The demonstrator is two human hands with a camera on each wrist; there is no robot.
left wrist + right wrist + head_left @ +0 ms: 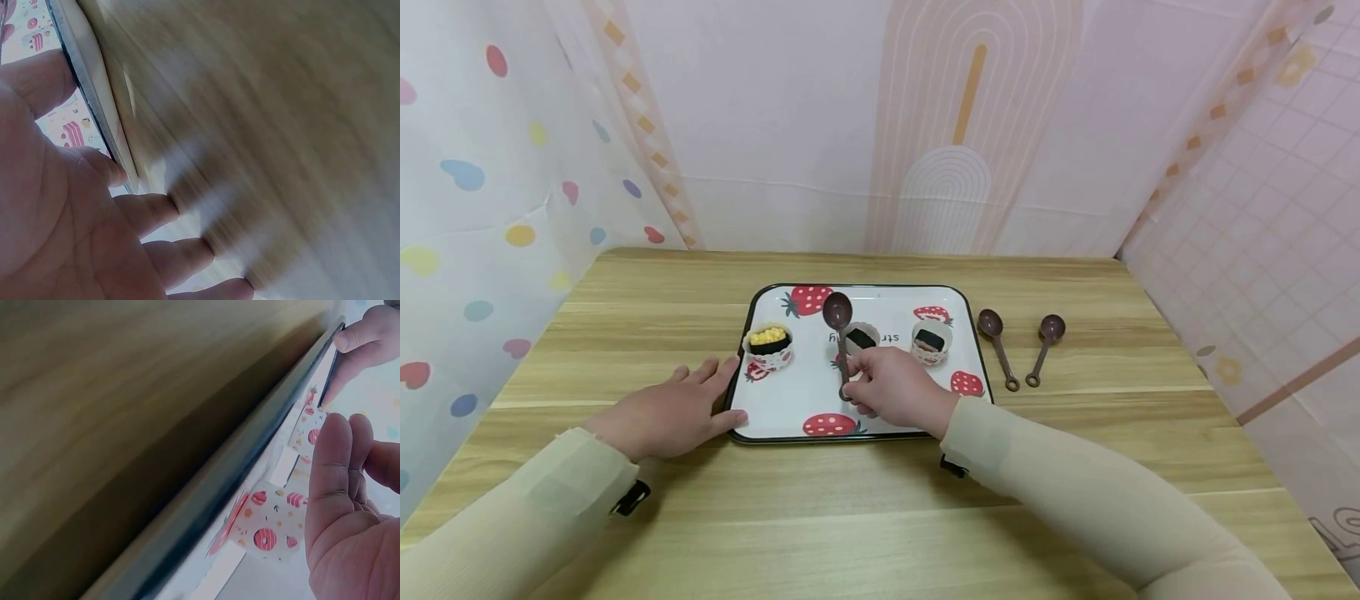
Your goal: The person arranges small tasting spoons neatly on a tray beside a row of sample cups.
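My right hand (898,387) pinches the handle end of a dark brown measuring spoon (837,311) over the white strawberry-print tray (797,404). The spoon's bowl points away from me, and its handle overlaps the middle paper cup in the head view. My left hand (670,408) lies at the tray's left edge, fingers spread on the table and thumb over the rim. Three paper cups of sushi stand on the tray: a yellow-topped piece (769,340) at left, a seaweed-wrapped piece (862,335) in the middle, partly hidden, and another seaweed-wrapped piece (930,338) at right.
Two more brown measuring spoons, a larger one (991,323) and a smaller one (1052,328), lie on the wooden table (820,525) to the right of the tray. Patterned cloth (790,125) hangs behind the table and along both sides.
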